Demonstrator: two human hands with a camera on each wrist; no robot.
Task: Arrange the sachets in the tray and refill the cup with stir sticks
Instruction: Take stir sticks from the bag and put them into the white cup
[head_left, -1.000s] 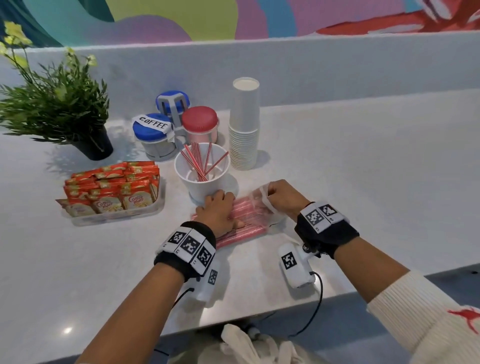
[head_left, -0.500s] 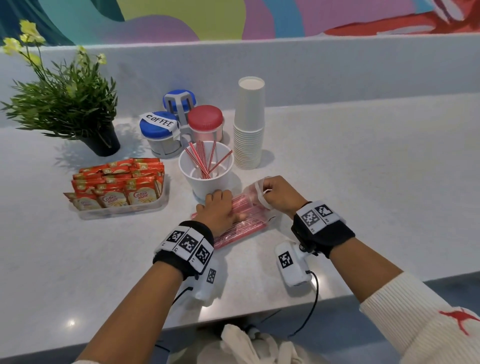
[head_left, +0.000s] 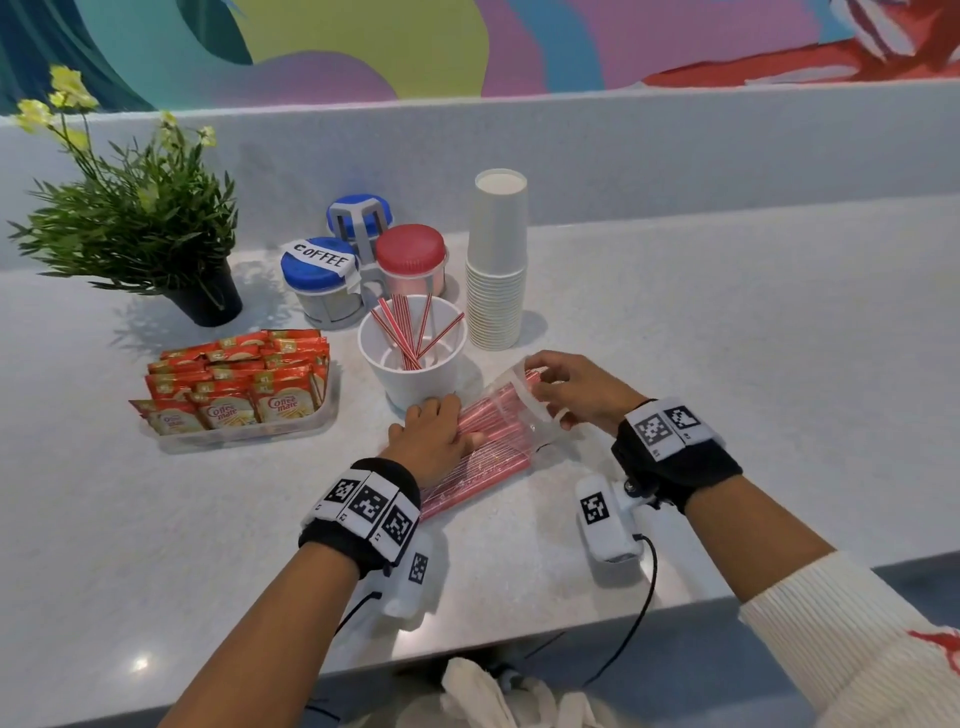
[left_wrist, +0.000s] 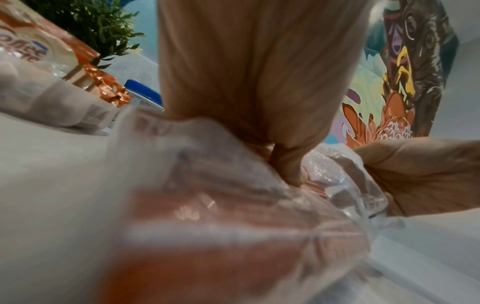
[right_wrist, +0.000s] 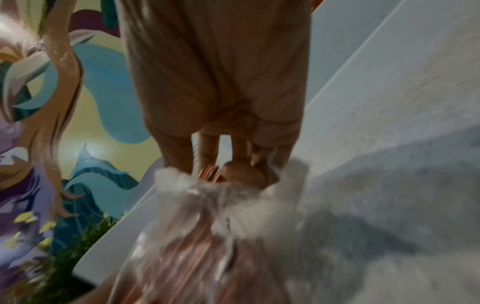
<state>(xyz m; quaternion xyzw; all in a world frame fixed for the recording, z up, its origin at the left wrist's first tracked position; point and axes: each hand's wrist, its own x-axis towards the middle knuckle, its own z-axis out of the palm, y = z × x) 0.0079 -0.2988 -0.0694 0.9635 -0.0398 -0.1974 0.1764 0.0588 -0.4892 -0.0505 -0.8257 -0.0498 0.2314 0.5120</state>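
Note:
A clear plastic bag of red-striped stir sticks (head_left: 485, 447) lies on the counter in front of the white cup (head_left: 413, 358), which holds a few sticks (head_left: 410, 332). My left hand (head_left: 434, 434) presses down on the bag, fingers over it, thumb on the plastic (left_wrist: 288, 164). My right hand (head_left: 566, 387) pinches stick ends at the bag's open mouth (right_wrist: 215, 174). The clear tray (head_left: 239, 436) to the left holds rows of orange creamer sachets (head_left: 234, 384).
Three lidded jars in a rack (head_left: 363, 260), one labelled COFFEE, stand behind the cup. A stack of paper cups (head_left: 496, 260) rises at its right. A potted plant (head_left: 140, 218) sits far left. The counter's front edge (head_left: 519, 649) runs near my wrists.
My right hand has lifted the open end of the bag slightly and shifted its fingers onto the stick ends. My left hand stays pressed on the bag.

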